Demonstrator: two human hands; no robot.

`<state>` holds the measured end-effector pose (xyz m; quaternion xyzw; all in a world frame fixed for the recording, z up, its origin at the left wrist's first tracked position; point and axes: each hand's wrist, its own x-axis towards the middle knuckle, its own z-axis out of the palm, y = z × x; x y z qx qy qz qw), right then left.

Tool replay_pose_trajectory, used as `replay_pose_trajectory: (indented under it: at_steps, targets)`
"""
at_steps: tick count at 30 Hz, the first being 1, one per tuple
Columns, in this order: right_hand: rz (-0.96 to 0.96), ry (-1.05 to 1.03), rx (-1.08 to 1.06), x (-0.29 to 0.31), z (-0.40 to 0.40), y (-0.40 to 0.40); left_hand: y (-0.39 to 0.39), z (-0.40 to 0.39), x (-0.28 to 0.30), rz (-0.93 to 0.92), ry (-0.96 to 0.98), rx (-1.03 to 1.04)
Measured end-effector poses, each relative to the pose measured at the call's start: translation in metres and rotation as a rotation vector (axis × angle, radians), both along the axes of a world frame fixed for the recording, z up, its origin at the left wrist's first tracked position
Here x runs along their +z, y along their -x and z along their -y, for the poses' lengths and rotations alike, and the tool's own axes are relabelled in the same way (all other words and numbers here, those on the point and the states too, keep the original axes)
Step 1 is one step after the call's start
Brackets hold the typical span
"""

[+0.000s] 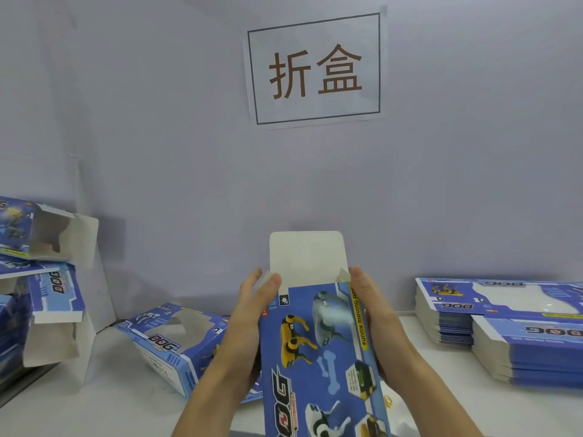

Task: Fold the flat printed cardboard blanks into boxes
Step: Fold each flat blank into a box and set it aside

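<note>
Dog-toy box [318, 351] sits bottom centre, left hand [249, 313] and right hand [372, 310] gripping its sides with the white top flap [307, 257] up, probably squaring it, flat blanks [504, 326] waiting lower right.

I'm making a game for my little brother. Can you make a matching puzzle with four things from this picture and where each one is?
Things:
1. box being folded
2. stack of flat blanks
3. paper sign
4. finished box lying down

Places:
A. up on the wall
B. on the table, on the right
C. on the table, left of the left hand
D. between the left hand and the right hand

Pairs: 1-D, 2-B, 3-A, 4-C
</note>
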<state>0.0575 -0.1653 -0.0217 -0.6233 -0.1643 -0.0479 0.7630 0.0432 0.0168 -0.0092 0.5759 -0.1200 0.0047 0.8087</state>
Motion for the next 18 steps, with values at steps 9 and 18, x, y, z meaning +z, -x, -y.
replay_pose_trajectory:
  at_steps: [9, 18]
  targets:
    - [0.062, -0.050, 0.044, 0.004, 0.004, 0.004, 0.001, -0.003, 0.004, 0.130, 0.025, -0.048]
    - [0.090, 0.020, -0.192, 0.010, -0.003, 0.008, 0.002, 0.007, 0.005, 0.282, -0.207, 0.252]
